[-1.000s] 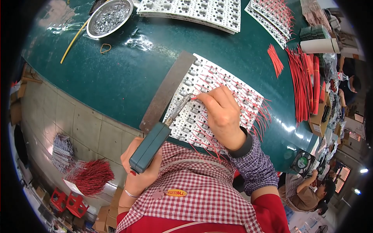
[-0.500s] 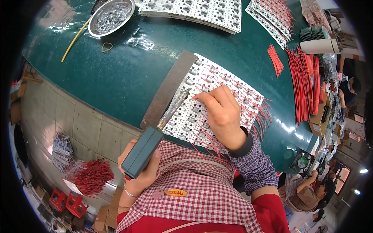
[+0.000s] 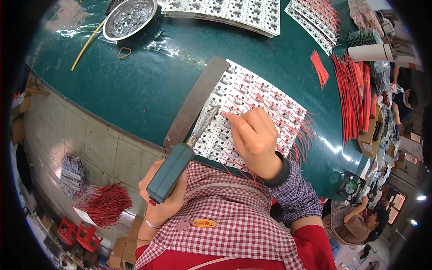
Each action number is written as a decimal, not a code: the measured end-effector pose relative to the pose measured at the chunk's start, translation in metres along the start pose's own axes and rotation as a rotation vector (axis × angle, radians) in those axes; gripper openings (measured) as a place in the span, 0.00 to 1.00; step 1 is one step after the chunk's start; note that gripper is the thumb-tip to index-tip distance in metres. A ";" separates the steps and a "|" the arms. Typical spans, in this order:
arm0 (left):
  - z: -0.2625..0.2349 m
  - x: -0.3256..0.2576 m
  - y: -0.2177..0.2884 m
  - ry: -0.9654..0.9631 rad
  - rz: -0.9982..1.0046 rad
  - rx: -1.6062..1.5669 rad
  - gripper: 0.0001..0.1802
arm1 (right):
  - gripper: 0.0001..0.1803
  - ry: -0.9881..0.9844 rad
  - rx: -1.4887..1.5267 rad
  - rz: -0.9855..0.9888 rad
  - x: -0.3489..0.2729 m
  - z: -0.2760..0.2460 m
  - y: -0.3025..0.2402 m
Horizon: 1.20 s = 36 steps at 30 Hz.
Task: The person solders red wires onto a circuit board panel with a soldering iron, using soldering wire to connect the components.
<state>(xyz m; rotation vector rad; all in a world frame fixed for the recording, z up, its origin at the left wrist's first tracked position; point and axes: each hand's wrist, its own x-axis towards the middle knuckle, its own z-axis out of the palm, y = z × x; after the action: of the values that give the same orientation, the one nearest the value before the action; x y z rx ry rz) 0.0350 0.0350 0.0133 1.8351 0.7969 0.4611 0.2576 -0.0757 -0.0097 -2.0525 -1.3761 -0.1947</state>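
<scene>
My left hand [image 3: 170,206] is closed around the dark green body of a soldering gun [image 3: 171,173]. Its worn metal tip reaches up and right over a white circuit board panel [image 3: 204,146], close to my right fingertips. On the panel, small components sit in rows and many thin red wires trail off to the right. My right hand [image 3: 257,143] is over the panel's middle, thumb and forefinger pinched on the end of a red wire [image 3: 224,114] by the tip. Whether tip and wire touch is too small to tell. A brown flat bar [image 3: 186,105] lies along the panel's left edge.
Stacked white panels [image 3: 220,11] and a round metal dish [image 3: 107,29] of shiny bits stand at the far side. Red wire bundles [image 3: 348,99] and a small fan [image 3: 351,186] are at right. A yellow tube [image 3: 85,49] lies far left. Other people work at right.
The soldering gun's body has shifted slightly right and up with my left hand. My right hand has lowered a little, its pinch still near the tip.
</scene>
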 end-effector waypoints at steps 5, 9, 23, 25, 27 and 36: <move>0.000 0.000 0.000 -0.013 -0.013 -0.005 0.13 | 0.09 0.026 0.013 -0.007 -0.001 0.001 0.001; 0.002 0.003 0.000 -0.002 0.018 0.007 0.13 | 0.11 0.031 0.012 -0.021 0.003 0.001 0.004; 0.005 0.014 0.006 -0.018 0.086 0.066 0.09 | 0.16 -0.130 -0.121 -0.032 0.006 -0.001 0.001; 0.005 0.015 0.007 -0.012 0.121 0.094 0.09 | 0.16 -0.140 -0.130 -0.037 0.006 -0.002 0.001; 0.006 0.016 0.008 -0.010 0.113 0.101 0.08 | 0.16 -0.150 -0.139 -0.042 0.006 -0.003 0.001; 0.001 0.001 -0.007 0.008 0.085 0.011 0.10 | 0.16 -0.187 -0.153 -0.031 0.009 -0.006 -0.002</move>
<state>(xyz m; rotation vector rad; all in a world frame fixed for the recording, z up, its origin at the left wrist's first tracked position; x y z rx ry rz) 0.0345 0.0370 0.0060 1.8841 0.7299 0.5195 0.2610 -0.0718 -0.0006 -2.2228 -1.5480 -0.1265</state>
